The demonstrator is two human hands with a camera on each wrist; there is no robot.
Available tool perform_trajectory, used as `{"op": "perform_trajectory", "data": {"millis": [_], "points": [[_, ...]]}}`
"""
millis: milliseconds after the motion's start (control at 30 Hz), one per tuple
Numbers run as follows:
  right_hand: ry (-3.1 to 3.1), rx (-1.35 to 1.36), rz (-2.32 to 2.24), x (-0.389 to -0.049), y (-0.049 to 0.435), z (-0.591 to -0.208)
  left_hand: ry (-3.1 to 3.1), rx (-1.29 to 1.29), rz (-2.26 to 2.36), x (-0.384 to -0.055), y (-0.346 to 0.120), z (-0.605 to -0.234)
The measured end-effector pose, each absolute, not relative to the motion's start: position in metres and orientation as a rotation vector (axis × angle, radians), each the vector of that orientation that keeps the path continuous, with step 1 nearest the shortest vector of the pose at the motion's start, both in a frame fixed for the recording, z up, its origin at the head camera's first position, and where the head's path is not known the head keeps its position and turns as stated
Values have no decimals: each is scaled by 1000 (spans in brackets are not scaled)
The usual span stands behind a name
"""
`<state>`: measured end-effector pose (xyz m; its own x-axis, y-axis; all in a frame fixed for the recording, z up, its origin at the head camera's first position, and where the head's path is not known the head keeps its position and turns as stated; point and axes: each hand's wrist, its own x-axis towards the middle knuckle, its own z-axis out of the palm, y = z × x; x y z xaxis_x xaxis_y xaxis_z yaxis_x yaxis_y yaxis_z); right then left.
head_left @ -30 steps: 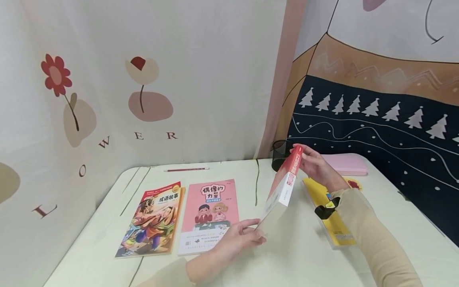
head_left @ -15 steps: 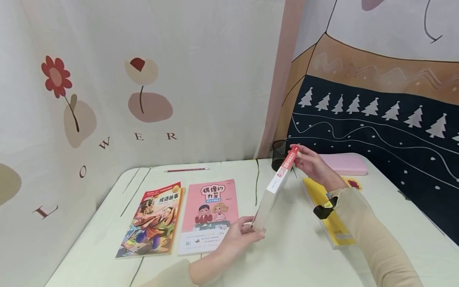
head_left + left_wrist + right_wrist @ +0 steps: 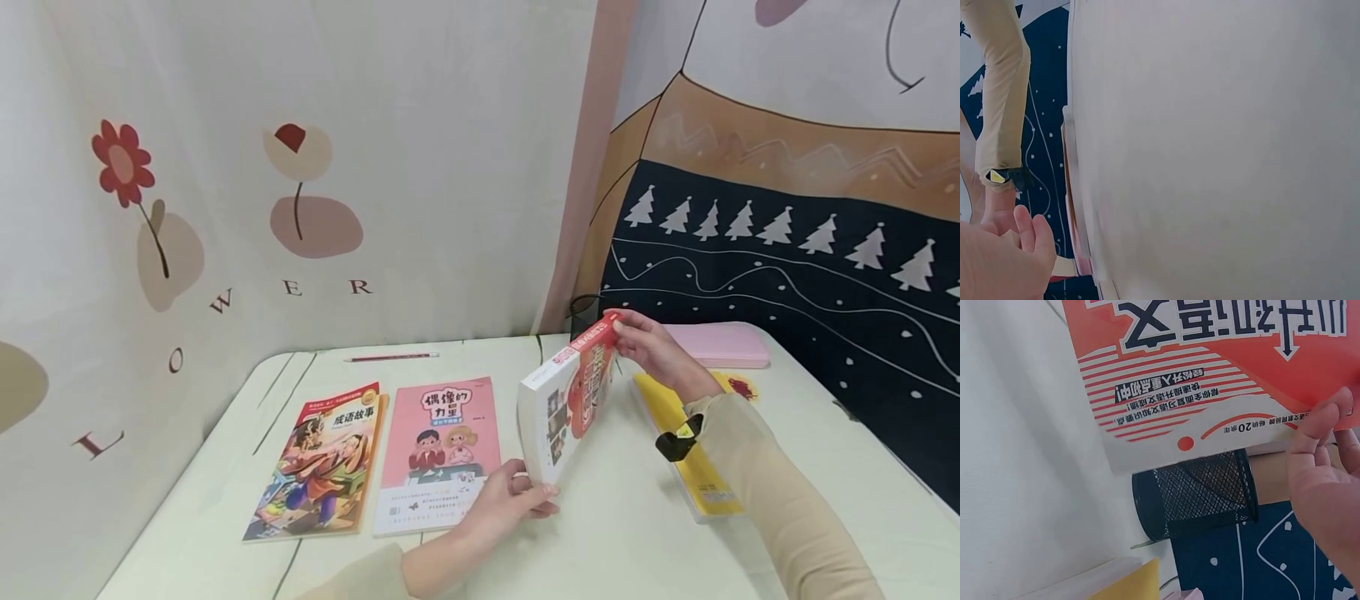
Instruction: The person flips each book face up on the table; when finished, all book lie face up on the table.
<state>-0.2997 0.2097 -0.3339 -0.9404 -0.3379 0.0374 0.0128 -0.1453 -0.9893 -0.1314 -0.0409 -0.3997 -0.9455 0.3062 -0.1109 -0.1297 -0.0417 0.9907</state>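
A thick red and white book [image 3: 576, 398] stands tilted between both hands in the head view, its spine up and one printed cover facing right. My left hand [image 3: 495, 512] holds the near lower corner between thumb and fingers. At the far end, my right hand [image 3: 660, 354] pinches the red top corner. In the right wrist view the book's other cover [image 3: 1172, 394] shows, red with large dark print, and the right fingers grip its edge. The left wrist view has the left hand [image 3: 1010, 259] low at the left, with the book out of sight.
Left of the hands lie a storybook [image 3: 318, 475] and a pink book [image 3: 438, 442]. A yellow book [image 3: 708, 471] lies under the right forearm. Behind are a pink case [image 3: 720, 343], a pencil [image 3: 393, 357] and a black mesh pen holder [image 3: 1204, 490].
The book has turned about its length in both hands: its left cover has swung out of the head view and its right cover now shows. Its far end has dropped slightly.
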Motion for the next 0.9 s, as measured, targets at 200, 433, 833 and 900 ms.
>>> {"op": "perform_trajectory", "data": {"millis": [200,433,833,900], "points": [[2006,-257,-2123,-300,208,-335,1909,186,2105,-130,-41,-402],[2129,-228,-2004,-304,206,-338,1842,197,2125,-129,-39,-407],[2259,-201,-1779,-314,200,-347,1789,27,2228,-119,-28,-413],[2267,-189,-1765,-316,198,-349,1800,3,2234,-119,-28,-414]]}}
